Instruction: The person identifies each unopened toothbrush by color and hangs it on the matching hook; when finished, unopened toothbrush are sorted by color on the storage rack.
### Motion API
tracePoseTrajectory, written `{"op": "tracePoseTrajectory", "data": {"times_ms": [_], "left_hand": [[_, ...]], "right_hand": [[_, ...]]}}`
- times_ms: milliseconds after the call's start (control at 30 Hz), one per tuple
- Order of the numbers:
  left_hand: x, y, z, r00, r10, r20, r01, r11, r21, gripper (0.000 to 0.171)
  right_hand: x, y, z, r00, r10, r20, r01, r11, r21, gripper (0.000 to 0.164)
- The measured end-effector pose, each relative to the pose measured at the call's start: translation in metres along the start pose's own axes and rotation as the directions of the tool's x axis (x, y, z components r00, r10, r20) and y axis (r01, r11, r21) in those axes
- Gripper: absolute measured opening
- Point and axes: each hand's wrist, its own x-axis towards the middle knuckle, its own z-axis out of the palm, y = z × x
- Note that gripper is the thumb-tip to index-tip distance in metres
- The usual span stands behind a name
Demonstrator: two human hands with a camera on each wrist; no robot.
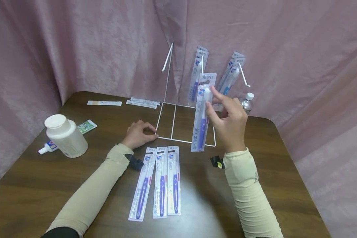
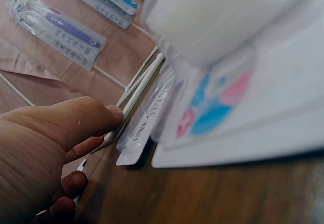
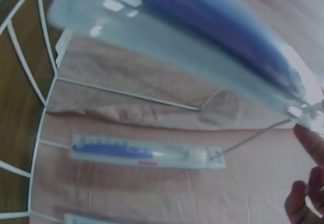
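Observation:
My right hand (image 1: pixel 232 122) pinches a packaged purple toothbrush (image 1: pixel 200 130) by its upper part, held upright in front of the middle hook of a white wire display rack (image 1: pixel 174 122). In the right wrist view that package (image 3: pixel 192 37) looms close, with the hook's tip near its top end; whether it is on the hook I cannot tell. My left hand (image 1: pixel 138 135) grips the rack's front left corner, thumb on the wire, as the left wrist view shows. Packaged toothbrushes hang on the middle hook (image 1: pixel 194 81) and the right hook (image 1: pixel 232 79). The left hook (image 1: pixel 167 57) is bare.
Three packaged purple toothbrushes (image 1: pixel 162 185) lie side by side before the rack. To the left stand a white bottle (image 1: pixel 66 137) and a toothpaste tube (image 1: pixel 87 126). Flat narrow packets (image 1: pixel 142 102) lie at the back. A clear bottle (image 1: pixel 247 103) is behind my right hand.

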Motion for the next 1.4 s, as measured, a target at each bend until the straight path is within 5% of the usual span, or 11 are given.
{"op": "tracePoseTrajectory", "data": {"times_ms": [400, 733, 1033, 1100, 1167, 1333, 1400], "left_hand": [[-0.005, 0.004, 0.018, 1.0, 0.005, -0.005, -0.005, 1.0, -0.026, 0.026], [-0.01, 0.0, 0.025, 1.0, 0.017, 0.003, -0.017, 1.0, -0.019, 0.025], [-0.01, 0.002, 0.022, 1.0, 0.03, -0.004, -0.03, 0.999, -0.014, 0.026], [-0.007, 0.002, 0.019, 0.999, 0.033, -0.008, -0.033, 0.999, -0.011, 0.026], [-0.005, 0.004, 0.015, 1.0, 0.03, -0.008, -0.031, 0.999, -0.009, 0.027], [-0.001, 0.002, 0.005, 1.0, 0.011, -0.008, -0.011, 1.0, -0.01, 0.028], [0.002, 0.0, 0.003, 1.0, 0.003, -0.006, -0.003, 1.0, -0.002, 0.028]], "right_hand": [[0.004, 0.033, 0.034, 0.997, 0.07, 0.023, -0.066, 0.989, -0.133, 0.034], [0.018, 0.079, 0.061, 0.968, 0.251, -0.007, -0.248, 0.951, -0.183, 0.038], [0.003, 0.076, 0.046, 0.924, 0.383, 0.004, -0.382, 0.922, -0.063, 0.051], [-0.012, 0.071, 0.037, 0.888, 0.459, 0.024, -0.46, 0.887, 0.043, 0.046], [-0.033, 0.067, 0.029, 0.823, 0.562, 0.086, -0.568, 0.806, 0.165, 0.04], [-0.099, 0.064, 0.021, 0.598, 0.748, 0.289, -0.791, 0.492, 0.363, 0.029], [-0.121, 0.064, 0.022, 0.528, 0.778, 0.34, -0.835, 0.403, 0.374, 0.028]]}}
